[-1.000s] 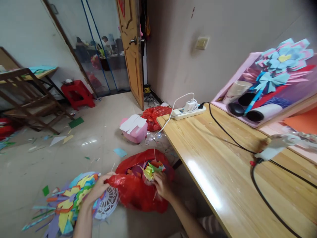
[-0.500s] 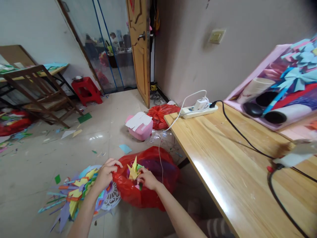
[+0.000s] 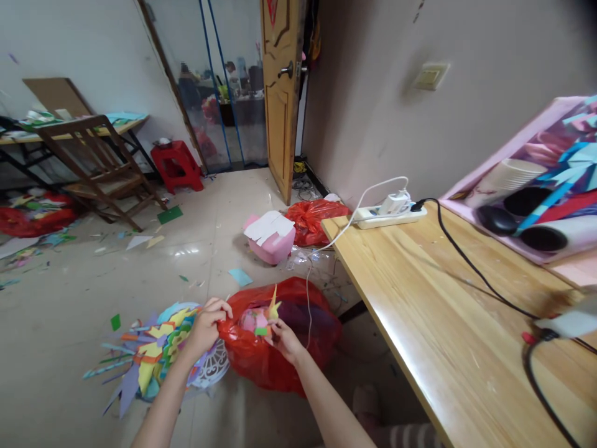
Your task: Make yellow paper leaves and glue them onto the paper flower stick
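A red plastic bag (image 3: pixel 289 373) lies spread on the floor with its mouth facing up. My left hand (image 3: pixel 212 320) is closed on the bag's left rim. At the bag's opening, my right hand (image 3: pixel 284 341) pinches a yellow folded paper piece (image 3: pixel 273 308) with pointed tips. Pink and green paper scraps (image 3: pixel 254 320) show in the bag between my hands. Left of the bag, colourful folded paper pieces (image 3: pixel 153 351) are heaped on a white openwork stool (image 3: pixel 215 367).
A wooden table (image 3: pixel 401 280) fills the right side, bearing a power strip (image 3: pixel 389 218) and a pink box (image 3: pixel 454 186). A white cable (image 3: pixel 308 298) hangs across the bag. Beyond are a pink bin (image 3: pixel 270 249), another red bag (image 3: pixel 312 221), a chair (image 3: pixel 100 155) and a red stool (image 3: pixel 177 165).
My right hand has shifted slightly right, and the yellow paper piece has turned and moved right with it. More pink paper shows in the bag. My left hand keeps its grip on the rim.
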A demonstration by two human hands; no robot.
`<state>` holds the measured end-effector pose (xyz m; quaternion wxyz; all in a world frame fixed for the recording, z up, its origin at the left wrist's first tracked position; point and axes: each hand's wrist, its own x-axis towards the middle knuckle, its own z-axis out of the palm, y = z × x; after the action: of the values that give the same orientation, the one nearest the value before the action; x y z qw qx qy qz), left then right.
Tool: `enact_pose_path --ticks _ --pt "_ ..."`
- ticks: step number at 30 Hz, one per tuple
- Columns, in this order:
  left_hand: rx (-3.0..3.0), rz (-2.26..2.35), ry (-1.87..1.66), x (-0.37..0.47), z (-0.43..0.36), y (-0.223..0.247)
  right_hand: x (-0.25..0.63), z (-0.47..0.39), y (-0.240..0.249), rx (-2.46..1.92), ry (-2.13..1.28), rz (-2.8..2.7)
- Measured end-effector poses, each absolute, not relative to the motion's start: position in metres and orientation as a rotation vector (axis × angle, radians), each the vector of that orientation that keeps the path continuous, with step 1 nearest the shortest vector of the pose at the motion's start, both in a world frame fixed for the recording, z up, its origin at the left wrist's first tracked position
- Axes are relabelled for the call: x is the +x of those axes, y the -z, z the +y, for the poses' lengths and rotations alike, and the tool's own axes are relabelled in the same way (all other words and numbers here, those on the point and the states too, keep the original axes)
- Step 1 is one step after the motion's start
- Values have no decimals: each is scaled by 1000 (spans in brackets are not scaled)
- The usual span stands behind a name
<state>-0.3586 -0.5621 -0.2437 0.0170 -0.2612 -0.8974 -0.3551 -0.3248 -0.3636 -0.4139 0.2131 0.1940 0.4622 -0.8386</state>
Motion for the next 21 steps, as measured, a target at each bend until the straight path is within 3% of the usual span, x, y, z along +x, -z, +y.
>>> enact_pose_path --ticks 11,21 --pt "-779 -2842 1083 -358 -562 239 -325 -366 425 1010 2559 983" --pt "-785 -2859 1011 -359 -565 243 -324 -369 418 931 2655 802"
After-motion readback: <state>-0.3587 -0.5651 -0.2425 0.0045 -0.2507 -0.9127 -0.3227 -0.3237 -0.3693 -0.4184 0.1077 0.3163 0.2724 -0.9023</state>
